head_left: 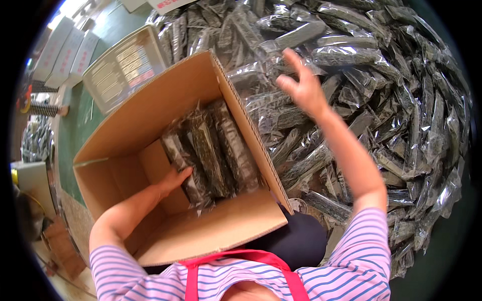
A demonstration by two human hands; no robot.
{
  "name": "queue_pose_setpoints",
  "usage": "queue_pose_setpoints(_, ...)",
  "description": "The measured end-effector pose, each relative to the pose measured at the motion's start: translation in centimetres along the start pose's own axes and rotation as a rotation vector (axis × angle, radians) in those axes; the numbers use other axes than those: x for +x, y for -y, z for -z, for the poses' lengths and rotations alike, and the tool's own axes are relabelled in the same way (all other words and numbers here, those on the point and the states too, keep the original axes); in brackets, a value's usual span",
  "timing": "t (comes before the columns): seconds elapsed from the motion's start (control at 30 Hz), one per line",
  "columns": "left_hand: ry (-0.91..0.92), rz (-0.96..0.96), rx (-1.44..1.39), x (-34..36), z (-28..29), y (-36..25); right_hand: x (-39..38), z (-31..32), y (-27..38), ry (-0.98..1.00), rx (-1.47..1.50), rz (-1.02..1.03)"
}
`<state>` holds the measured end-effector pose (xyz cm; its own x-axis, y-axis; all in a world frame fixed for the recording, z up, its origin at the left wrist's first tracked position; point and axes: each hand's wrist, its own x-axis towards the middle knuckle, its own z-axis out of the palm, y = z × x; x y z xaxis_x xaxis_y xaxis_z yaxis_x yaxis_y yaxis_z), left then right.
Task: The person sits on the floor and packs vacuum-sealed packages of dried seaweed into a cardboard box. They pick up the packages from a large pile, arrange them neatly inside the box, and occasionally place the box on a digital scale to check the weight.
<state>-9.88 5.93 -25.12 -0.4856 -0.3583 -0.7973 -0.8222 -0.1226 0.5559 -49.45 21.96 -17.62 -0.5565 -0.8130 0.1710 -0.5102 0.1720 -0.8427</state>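
Observation:
An open cardboard box (110, 183) sits in front of me. Three long clear bags of dark, dried material (208, 153) lie side by side at its right. My left hand (175, 178) is inside the box, gripping the leftmost bag (183, 155), its fingers partly hidden. My right hand (304, 90) is raised beyond the box's right wall, fingers apart, over a large heap of similar bags (359, 135). Its fingertips are near one bag (293, 35), and I see nothing held in it.
A beige plastic tub (100, 85) with light contents stands behind the box on a green surface (75, 130). White boxes (65, 55) are stacked at the upper left, near clutter and more bags (35, 135). The heap fills the right and back.

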Motion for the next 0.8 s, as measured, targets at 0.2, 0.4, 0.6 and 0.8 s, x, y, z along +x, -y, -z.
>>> queue_pose_setpoints(0.2,0.125,0.214,0.0,-0.1,1.8,0.7,7.8,14.9,-17.8,0.162,-1.532,-0.438)
queue_pose_setpoints(0.4,-0.168,0.231,0.103,2.4,-2.4,1.4,3.9,9.5,-17.4,0.134,-1.479,-0.192)
queue_pose_setpoints(0.6,-0.085,0.233,-0.083,-0.5,-1.1,-0.2,-4.2,7.1,-8.4,-0.131,-0.892,-0.349)
queue_pose_setpoints(0.8,-0.239,-0.795,-0.017,-13.1,1.4,-14.7,-5.7,10.9,8.1,-0.294,0.66,-0.286)
